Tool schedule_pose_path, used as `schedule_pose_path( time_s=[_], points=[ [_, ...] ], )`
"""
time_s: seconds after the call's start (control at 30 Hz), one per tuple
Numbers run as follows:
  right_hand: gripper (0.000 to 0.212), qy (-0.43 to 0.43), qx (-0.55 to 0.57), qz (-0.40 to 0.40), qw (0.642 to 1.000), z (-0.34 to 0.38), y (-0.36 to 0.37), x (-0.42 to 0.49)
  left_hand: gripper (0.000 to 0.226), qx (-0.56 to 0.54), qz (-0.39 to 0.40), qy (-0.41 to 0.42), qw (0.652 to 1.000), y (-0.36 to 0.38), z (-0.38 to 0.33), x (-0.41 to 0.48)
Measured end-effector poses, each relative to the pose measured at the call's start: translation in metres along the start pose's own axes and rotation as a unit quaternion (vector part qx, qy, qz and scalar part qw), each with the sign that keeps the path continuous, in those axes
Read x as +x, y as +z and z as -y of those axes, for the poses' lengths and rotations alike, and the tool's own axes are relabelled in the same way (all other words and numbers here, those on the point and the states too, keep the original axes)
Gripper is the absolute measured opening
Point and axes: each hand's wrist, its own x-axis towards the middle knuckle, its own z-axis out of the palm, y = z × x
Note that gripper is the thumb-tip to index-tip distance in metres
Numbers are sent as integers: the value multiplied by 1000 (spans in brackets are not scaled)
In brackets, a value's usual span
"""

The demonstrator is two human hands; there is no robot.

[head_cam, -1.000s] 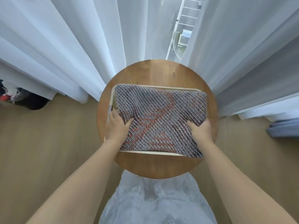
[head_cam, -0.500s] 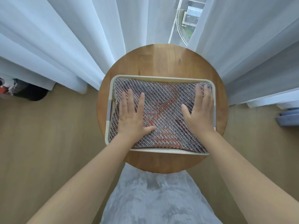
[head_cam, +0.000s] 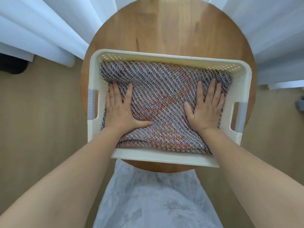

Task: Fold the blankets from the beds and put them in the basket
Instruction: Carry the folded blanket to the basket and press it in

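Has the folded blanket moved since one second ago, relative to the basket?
Yes, downward. The blanket overlapped the basket rim then; now it sits inside, below the rim, left hand and right hand flat on it.

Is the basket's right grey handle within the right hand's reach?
Probably yes: the right hand lies flat on the folded blanket, just inside the basket wall from the grey handle, which nothing covers.

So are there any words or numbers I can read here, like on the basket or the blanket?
None: no words, numbers, brands or labels show on the basket, the blanket, the round table or the curtains.
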Motion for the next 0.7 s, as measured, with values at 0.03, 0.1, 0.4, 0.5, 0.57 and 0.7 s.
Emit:
schedule_pose_path(
  time_s=[0.03,0.1,0.4,0.5,0.57,0.7],
  points=[
    [73,-1,-1,-21,1000,-1,6,1,140,-2,-1,1,1000,2,0,4],
    [71,-4,1,-43,999,-2,14,4,139,-16,-3,5,1000,4,0,8],
    [63,-28,87,-85,992,9,-19,-2,112,-125,-65,24,990,-20,-1,-15],
    [54,-121,119,-128,977,40,-36,8,71,-92,-201,104,970,-25,-16,-11],
    [51,-165,137,-151,965,66,-44,19,61,-55,-242,133,960,-30,-29,2],
    [47,-150,104,-125,975,86,-31,36,59,-19,-195,131,972,-29,-33,25]
  ],
)
